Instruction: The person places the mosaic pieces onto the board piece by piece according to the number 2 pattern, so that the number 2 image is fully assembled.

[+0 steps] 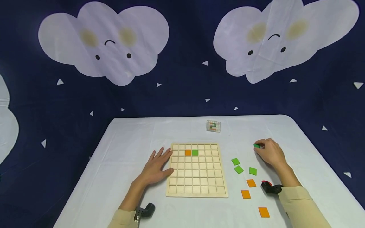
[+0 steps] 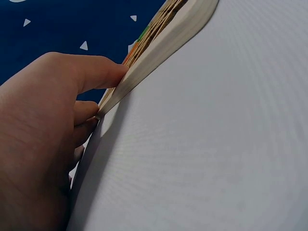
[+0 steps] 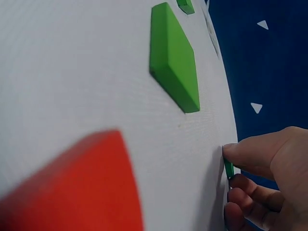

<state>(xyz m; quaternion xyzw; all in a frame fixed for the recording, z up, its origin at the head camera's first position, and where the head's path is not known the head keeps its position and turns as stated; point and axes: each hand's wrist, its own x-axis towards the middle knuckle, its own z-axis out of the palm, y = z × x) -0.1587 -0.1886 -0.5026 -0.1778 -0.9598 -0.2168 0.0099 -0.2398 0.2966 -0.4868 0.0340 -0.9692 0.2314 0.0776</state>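
Observation:
A wooden grid board point(image 1: 196, 191) lies on the white table, with an orange tile point(image 1: 188, 152) and a green tile point(image 1: 195, 152) side by side in its second row. My left hand point(image 1: 156, 168) rests at the board's left edge, fingers spread; the left wrist view shows thumb and fingertips touching the rim. To the right of the board, my right hand point(image 1: 270, 153) pinches a green tile point(image 3: 228, 167) between thumb and fingers, close to the tabletop. Nearest to that hand lies a loose green tile point(image 1: 252, 171).
Two more green tiles point(image 1: 235, 161) lie right of the board. Several orange tiles point(image 1: 251, 183) are scattered nearer the front. Behind the board stands a small pattern card point(image 1: 213, 126) with a coloured figure. A dark cloud-print curtain point(image 1: 182, 95) hangs behind the table.

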